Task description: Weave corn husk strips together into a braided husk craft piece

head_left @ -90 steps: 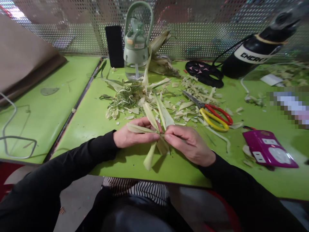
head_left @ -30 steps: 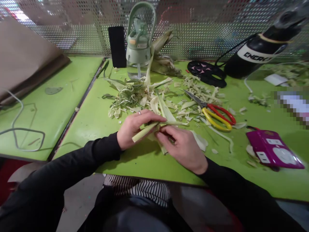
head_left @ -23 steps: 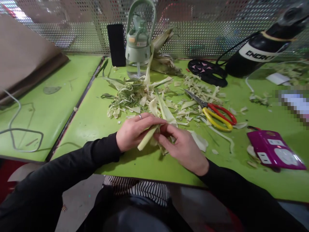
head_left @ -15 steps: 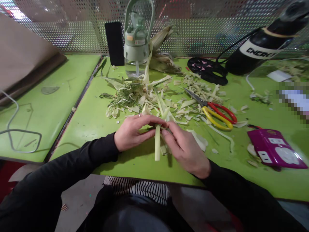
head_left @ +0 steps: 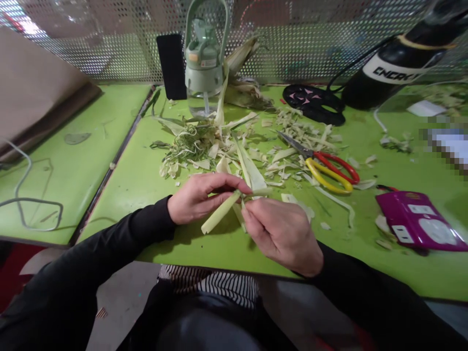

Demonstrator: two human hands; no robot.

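Pale green corn husk strips (head_left: 218, 214) cross one another between my two hands, close above the table's front edge. My left hand (head_left: 199, 195) pinches the crossing point between thumb and fingers. From the right, my right hand (head_left: 281, 231) is closed on the strips near the same point, its fingers curled in. One rolled strip sticks out toward the lower left; another wide piece (head_left: 252, 170) points away beyond the fingers. What lies right at the fingertips is partly hidden. Just past my hands spreads a heap of husk scraps and shreds (head_left: 199, 146).
Scissors (head_left: 323, 168) with red and yellow handles lie right of the scraps. Behind stand a green water bottle (head_left: 204, 73), a phone (head_left: 171, 66) and dried husks (head_left: 244, 92). A black bottle (head_left: 387, 73), black trivet-like object (head_left: 314, 103) and purple power strip (head_left: 417, 219) are on the right.
The rolled strip has swung from pointing straight toward me to pointing lower left. My right hand has turned and curled into a tighter grip; my left hand stays nearly in place.
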